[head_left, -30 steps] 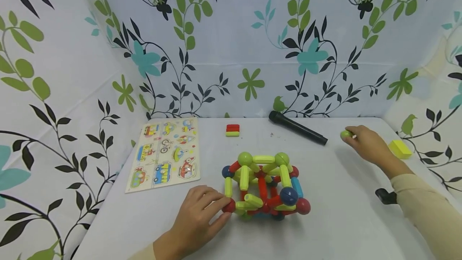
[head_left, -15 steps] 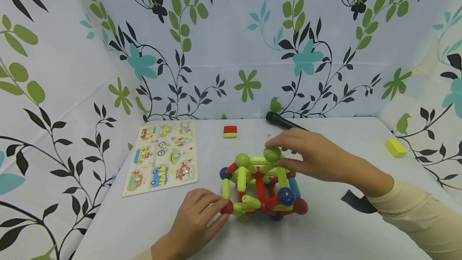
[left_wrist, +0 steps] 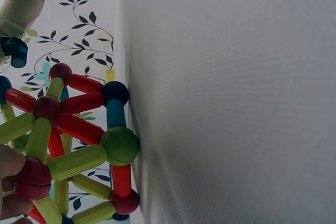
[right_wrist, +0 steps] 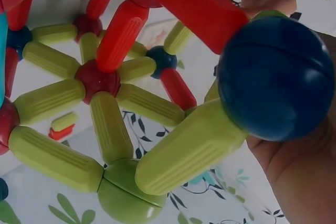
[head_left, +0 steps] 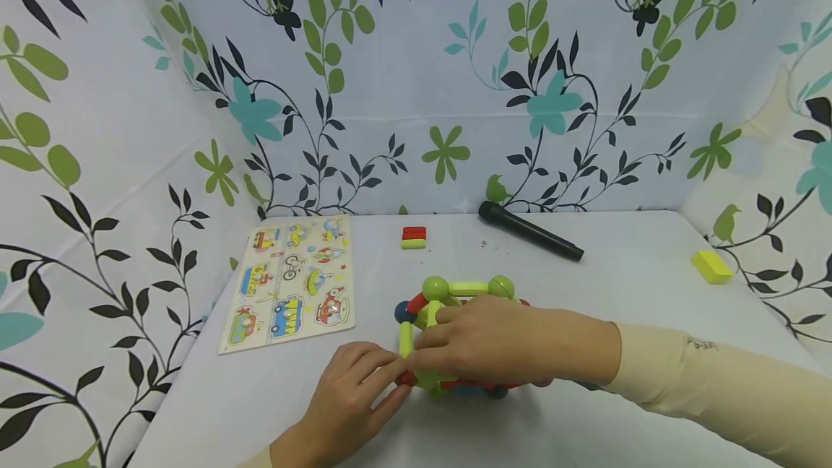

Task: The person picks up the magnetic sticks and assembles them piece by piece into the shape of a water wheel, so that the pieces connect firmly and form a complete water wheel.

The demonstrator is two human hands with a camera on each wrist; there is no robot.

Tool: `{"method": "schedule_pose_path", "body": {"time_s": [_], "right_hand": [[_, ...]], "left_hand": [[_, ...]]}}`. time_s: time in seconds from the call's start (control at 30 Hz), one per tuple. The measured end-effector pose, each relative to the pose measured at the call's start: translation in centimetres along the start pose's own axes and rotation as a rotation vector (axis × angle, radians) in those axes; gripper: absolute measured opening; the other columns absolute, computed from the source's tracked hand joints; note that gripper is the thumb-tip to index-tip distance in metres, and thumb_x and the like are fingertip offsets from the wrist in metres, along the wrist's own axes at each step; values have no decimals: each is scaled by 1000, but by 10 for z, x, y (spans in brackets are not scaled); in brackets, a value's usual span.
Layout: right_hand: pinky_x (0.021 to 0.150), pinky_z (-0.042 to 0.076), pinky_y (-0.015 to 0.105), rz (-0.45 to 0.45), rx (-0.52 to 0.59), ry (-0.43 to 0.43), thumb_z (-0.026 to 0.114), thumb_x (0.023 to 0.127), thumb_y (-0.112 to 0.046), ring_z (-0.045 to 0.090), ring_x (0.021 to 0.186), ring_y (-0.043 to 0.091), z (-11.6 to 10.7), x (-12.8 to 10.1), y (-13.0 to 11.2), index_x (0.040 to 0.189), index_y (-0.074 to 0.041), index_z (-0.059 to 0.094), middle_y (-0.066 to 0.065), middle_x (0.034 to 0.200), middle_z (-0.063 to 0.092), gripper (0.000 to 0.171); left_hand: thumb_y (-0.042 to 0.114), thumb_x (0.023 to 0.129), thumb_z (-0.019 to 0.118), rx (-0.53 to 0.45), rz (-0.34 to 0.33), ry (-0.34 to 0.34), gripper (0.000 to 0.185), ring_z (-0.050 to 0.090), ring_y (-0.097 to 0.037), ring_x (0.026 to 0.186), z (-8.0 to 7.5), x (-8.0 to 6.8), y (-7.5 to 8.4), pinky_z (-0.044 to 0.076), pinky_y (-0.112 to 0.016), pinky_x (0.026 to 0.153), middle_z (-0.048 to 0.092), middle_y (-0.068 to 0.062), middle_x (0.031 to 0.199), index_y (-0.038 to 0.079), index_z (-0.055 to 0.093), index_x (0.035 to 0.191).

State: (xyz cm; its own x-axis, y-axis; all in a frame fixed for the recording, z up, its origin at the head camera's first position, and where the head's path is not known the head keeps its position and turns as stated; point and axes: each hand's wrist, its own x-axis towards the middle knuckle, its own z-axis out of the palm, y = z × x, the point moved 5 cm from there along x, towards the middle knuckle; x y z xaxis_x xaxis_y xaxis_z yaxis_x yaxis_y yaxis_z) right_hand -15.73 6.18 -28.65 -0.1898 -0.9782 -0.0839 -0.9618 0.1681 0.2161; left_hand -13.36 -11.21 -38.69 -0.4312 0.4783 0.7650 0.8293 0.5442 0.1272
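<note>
A magnetic stick-and-ball structure of yellow-green, red and blue rods and coloured balls stands mid-table. At its front left corner, my left hand holds a red ball between thumb and fingers. My right hand reaches across the structure's front, its fingertips close to the left hand and hiding much of the frame. In the right wrist view a green ball shows partly at its fingers, behind a large blue ball on the structure. How the fingers close on the green ball is mostly hidden.
A picture puzzle board lies at the left. Short red and green rods sit behind the structure, near a black microphone. A yellow block is at the right edge. Patterned cloth hangs behind the table.
My right hand has carried a green ball from the far right, past the structure's top, to its front left. My left hand stays at the red ball.
</note>
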Motion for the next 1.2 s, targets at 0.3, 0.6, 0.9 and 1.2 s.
{"method": "schedule_pose_path", "body": {"time_s": [0.3,0.6,0.9,1.2], "right_hand": [[82,55,22,38,51,-111,103,55,-27,58,99,6,2,5,4,137,-29,48,-10,122,59,99],[86,55,26,53,114,-157,91,77,-18,58,93,4,7,10,3,134,-27,47,-10,123,60,72],[80,55,22,44,114,-106,84,85,-19,56,89,4,7,8,3,143,-30,47,-8,118,58,70],[97,53,25,64,163,-58,87,82,-20,57,110,8,4,6,4,145,-31,53,-3,132,54,73]], "left_hand": [[33,98,67,9,-4,-11,27,62,-13,95,0,0,-1,49,-30,85,71,8,102,14,75,116],[32,98,67,4,-7,-23,27,61,-12,94,1,0,-1,50,-29,84,70,9,102,14,75,115],[29,93,75,7,-30,-65,29,61,-12,94,2,-1,0,51,-30,85,69,8,101,14,74,117],[29,92,76,8,-53,-88,31,62,-11,94,2,-1,0,52,-28,84,68,8,101,14,73,120]]}}
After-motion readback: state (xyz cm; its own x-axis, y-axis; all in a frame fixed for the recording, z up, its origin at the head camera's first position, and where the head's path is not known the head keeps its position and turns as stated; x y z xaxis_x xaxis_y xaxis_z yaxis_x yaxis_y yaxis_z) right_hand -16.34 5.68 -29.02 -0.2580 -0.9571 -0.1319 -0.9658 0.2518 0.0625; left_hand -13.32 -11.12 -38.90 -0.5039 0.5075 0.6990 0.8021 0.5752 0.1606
